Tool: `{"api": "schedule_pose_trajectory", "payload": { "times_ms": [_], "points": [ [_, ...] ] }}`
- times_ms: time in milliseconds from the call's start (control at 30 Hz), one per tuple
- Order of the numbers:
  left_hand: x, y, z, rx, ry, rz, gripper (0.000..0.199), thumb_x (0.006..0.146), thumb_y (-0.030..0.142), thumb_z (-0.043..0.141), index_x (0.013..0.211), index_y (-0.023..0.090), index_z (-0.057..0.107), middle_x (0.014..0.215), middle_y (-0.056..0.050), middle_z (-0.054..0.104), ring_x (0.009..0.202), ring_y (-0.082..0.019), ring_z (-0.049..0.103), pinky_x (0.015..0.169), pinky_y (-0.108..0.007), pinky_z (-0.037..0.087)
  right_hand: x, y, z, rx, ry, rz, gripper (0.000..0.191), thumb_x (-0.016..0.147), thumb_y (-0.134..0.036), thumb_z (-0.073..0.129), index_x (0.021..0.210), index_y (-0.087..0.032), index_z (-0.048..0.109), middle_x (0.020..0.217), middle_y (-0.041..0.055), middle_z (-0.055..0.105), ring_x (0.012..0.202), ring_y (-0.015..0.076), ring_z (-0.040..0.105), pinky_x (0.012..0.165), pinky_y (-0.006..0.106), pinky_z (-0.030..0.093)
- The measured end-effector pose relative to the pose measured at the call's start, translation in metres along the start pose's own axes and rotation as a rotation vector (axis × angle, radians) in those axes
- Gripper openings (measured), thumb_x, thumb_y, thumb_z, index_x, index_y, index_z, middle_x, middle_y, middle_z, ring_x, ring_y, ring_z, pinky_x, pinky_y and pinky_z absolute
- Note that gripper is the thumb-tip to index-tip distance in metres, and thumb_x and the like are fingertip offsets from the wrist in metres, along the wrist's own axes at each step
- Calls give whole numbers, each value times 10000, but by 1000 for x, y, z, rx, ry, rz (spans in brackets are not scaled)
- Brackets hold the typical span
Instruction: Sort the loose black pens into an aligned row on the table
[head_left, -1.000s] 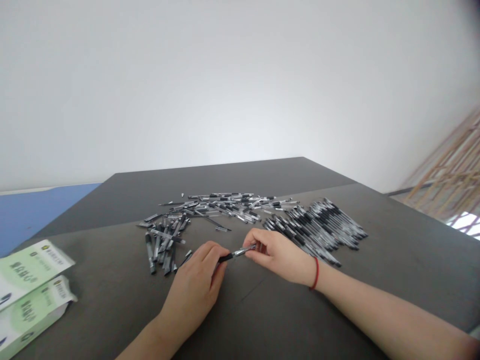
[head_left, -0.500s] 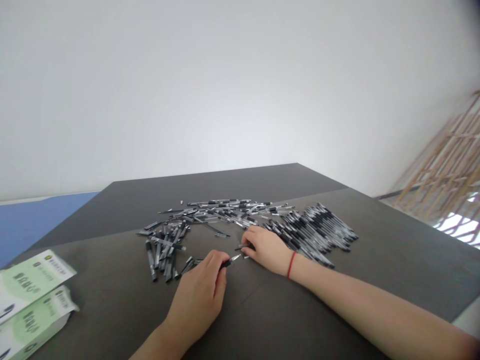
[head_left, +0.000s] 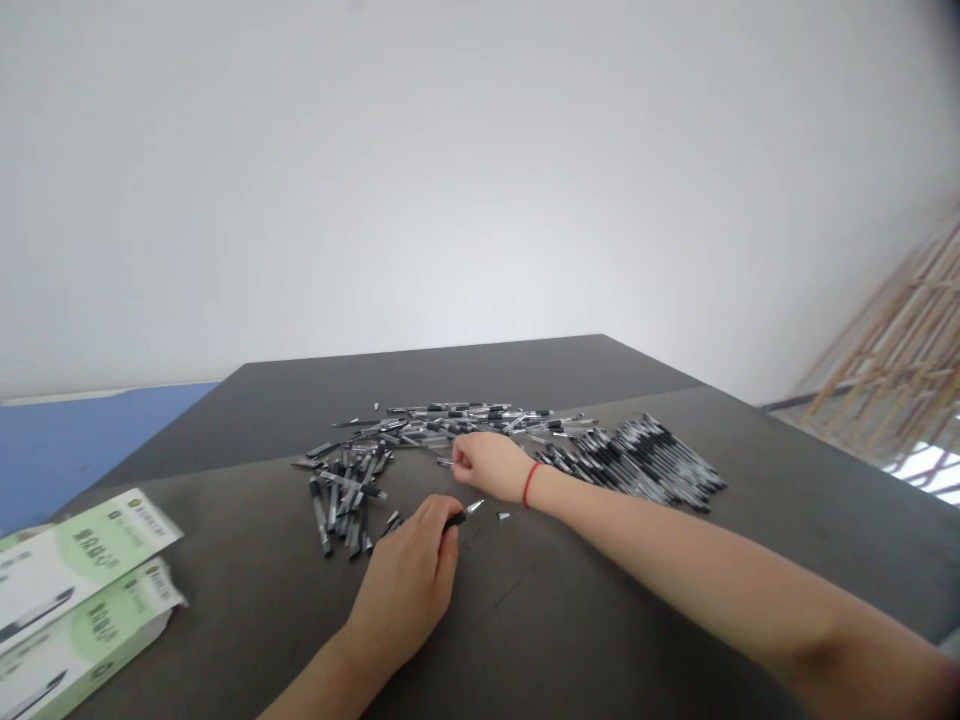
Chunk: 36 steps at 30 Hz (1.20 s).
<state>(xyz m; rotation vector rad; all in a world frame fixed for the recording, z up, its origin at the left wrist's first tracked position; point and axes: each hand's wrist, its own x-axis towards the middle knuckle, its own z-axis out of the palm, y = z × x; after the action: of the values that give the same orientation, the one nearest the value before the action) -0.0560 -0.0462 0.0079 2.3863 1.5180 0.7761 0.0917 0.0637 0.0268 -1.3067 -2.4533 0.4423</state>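
Observation:
My left hand (head_left: 409, 570) is closed around a pen (head_left: 463, 514) with a dark grip, its silvery pointed tip sticking out to the right past the fingers. Beyond it, my right hand (head_left: 487, 465) has its fingers curled down at the near edge of the loose pen parts (head_left: 420, 428). A small clear and dark piece (head_left: 444, 461) shows just beside those fingertips; whatever they pinch is hidden. On the bare table between the hands and the row of pens lies a small silvery tip (head_left: 502, 516).
Side by side at the right lie many pens (head_left: 637, 460). A heap of dark and clear barrels (head_left: 349, 495) sits left of centre. Green and white pen boxes (head_left: 97, 560) occupy the left corner of the dark table (head_left: 555, 620). Wooden slats (head_left: 892, 340) stand beyond the right edge.
My right hand has moved left and away from me to the loose parts; the dark piece it held no longer shows. My left hand keeps the pen in almost the same place.

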Motion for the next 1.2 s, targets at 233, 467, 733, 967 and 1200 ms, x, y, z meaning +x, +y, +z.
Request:
{"api": "schedule_pose_trajectory", "payload": {
  "times_ms": [233, 467, 733, 967, 1200],
  "points": [
    [-1, 5, -1, -101, 38, -35, 161, 906, 210, 339, 992, 228, 475, 900, -16, 592, 818, -179, 579, 724, -296, 409, -72, 13, -16, 1192, -102, 283, 140, 842, -282, 513, 858, -148, 549, 759, 18, 603, 510, 53, 456, 436, 158, 345],
    [-2, 7, -1, -64, 17, 14, 176, 897, 201, 345, 996, 229, 489, 908, -15, 588, 818, -177, 571, 723, -288, 402, -94, -3, 0, 1715, -63, 391, 239, 711, -247, 722, 895, -128, 627, 699, -6, 556, 537, 43, 428, 433, 138, 313],
    [-1, 7, 1, -82, -15, 18, 181, 904, 200, 350, 1010, 233, 492, 934, -14, 578, 843, -171, 563, 757, -293, 410, -95, -14, 12, 1629, 61, 335, 267, 689, -280, 738, 905, -146, 660, 616, -49, 444, 521, 43, 361, 433, 152, 282],
    [-1, 9, 1, -71, -15, 14, 159, 892, 209, 371, 987, 234, 496, 906, -15, 597, 824, -174, 583, 729, -290, 425, -93, -10, 14, 1260, 60, 201, 234, 744, -333, 661, 889, -151, 634, 630, -48, 485, 480, 53, 392, 435, 193, 321],
    [-3, 4, 5, -118, 40, -59, 251, 866, 187, 424, 1104, 235, 360, 890, -3, 618, 796, -169, 615, 718, -291, 453, -99, -3, -1, 899, 136, 88, 185, 837, -307, 532, 968, -177, 543, 704, -38, 539, 515, 66, 437, 471, 194, 379]
  ]
}}
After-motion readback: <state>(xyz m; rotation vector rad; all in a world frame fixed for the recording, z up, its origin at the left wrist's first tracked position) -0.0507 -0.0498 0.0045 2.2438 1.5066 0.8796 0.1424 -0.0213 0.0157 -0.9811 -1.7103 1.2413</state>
